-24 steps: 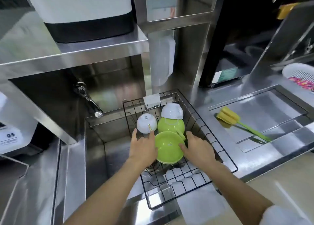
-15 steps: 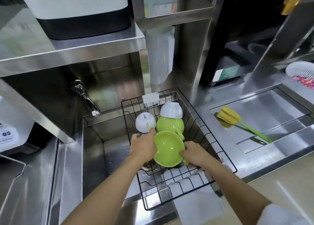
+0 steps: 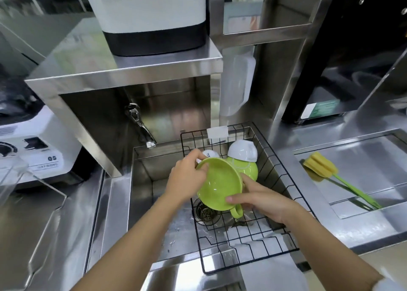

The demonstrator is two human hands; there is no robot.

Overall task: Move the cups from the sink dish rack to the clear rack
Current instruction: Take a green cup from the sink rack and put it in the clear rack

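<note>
A black wire dish rack (image 3: 279, 158) sits over the steel sink (image 3: 154, 194). Both my hands hold a green cup (image 3: 218, 185) with a handle, tilted, its opening facing me, just above the rack. My left hand (image 3: 185, 178) grips its left rim and my right hand (image 3: 257, 198) grips its right and lower side. Behind it in the rack sit a second green cup (image 3: 248, 169), an upturned white cup (image 3: 242, 153) and another white cup (image 3: 210, 153), mostly hidden by my left hand. A clear rack (image 3: 13, 180) shows at the left edge.
A faucet (image 3: 141, 125) juts over the sink's back left. A white blender base (image 3: 33, 150) stands on the left counter. A yellow sponge brush with a green handle (image 3: 321, 167) lies on the right drainboard. A steel shelf with a white appliance (image 3: 152, 15) hangs overhead.
Both hands closed on the front green cup and lifted it up out of the rack, tilting it toward me. The camera view shifted right and closer.
</note>
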